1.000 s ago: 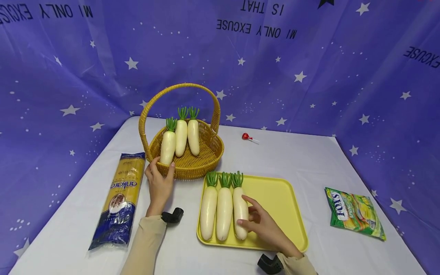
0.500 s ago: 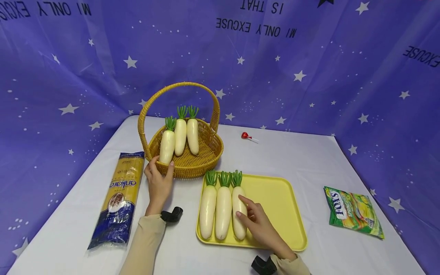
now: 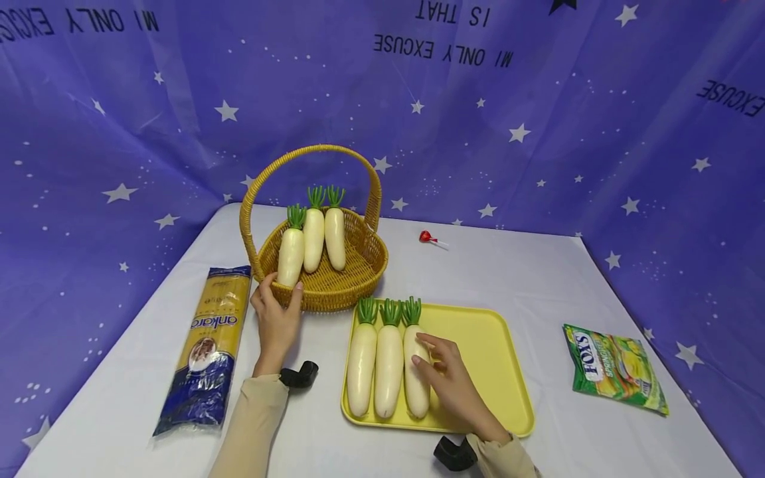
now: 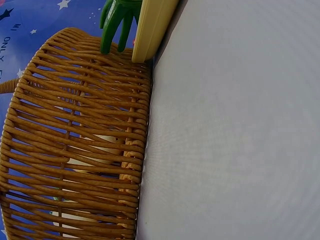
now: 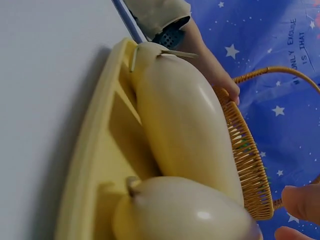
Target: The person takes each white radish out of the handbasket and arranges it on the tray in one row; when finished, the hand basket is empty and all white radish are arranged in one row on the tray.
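In the head view, my left hand (image 3: 277, 325) holds the near left rim of a wicker basket (image 3: 335, 300). Inside that basket lean three white radishes (image 3: 313, 242) with green tops. Over the rightmost of three more white radishes (image 3: 416, 372), my right hand (image 3: 457, 382) hovers with fingers and thumb spread. These lie side by side on the left of a yellow tray (image 3: 487, 358). The right wrist view shows my right fingertips (image 5: 302, 200) apart from the nearest radish (image 5: 185, 210). My left hand is out of sight in the left wrist view, where the basket's woven side (image 4: 75, 135) fills the left.
A blue and yellow pasta packet (image 3: 206, 348) lies left of the basket. A red lollipop (image 3: 425, 237) is at the back of the white table (image 3: 508, 272). On the far right lies a green candy bag (image 3: 615, 368). A starry purple cloth (image 3: 335, 79) hangs behind.
My right hand has shifted slightly up along the rightmost tray radish, its thumb moving away from the lower end. The left hand, basket and radishes stay in place.
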`<state>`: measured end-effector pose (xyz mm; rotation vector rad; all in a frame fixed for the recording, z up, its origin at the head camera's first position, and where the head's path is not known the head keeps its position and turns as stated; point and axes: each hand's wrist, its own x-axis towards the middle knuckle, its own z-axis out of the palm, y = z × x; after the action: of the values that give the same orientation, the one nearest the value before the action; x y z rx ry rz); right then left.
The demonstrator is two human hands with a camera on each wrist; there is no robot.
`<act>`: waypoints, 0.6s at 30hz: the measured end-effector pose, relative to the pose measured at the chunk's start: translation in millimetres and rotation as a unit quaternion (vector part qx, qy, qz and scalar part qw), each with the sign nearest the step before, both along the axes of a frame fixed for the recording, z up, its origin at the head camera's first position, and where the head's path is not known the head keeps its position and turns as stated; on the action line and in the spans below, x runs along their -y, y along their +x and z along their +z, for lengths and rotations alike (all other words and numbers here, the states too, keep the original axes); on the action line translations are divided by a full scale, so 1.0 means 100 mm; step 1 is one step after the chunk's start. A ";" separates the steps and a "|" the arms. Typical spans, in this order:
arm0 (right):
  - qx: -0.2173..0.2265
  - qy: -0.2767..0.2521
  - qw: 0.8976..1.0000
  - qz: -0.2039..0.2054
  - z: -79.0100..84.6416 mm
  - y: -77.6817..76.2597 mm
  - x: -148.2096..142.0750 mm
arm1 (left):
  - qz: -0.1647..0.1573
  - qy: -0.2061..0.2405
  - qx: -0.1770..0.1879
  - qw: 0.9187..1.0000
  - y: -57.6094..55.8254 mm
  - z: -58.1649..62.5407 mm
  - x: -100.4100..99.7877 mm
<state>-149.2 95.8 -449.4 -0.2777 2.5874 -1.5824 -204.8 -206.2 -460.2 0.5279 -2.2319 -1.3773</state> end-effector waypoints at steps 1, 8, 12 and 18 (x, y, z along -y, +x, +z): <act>-0.002 -0.003 1.000 -0.001 0.01 -0.02 0.00 | 0.000 0.001 0.001 1.000 0.00 0.00 0.00; -0.020 -0.034 0.999 -0.031 0.12 -0.12 0.07 | -0.001 0.001 0.002 1.000 0.00 0.01 0.00; -0.033 -0.066 0.996 -0.040 0.18 -0.20 0.15 | 0.002 0.000 0.000 1.000 0.00 0.02 0.00; -0.054 -0.150 0.985 -0.068 0.25 -0.34 0.30 | 0.009 -0.002 -0.005 1.000 -0.01 0.00 -0.01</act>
<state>-183.0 65.8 -424.1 -0.2183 2.4832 -2.0644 -205.4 -205.3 -460.5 0.5365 -2.2172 -1.3636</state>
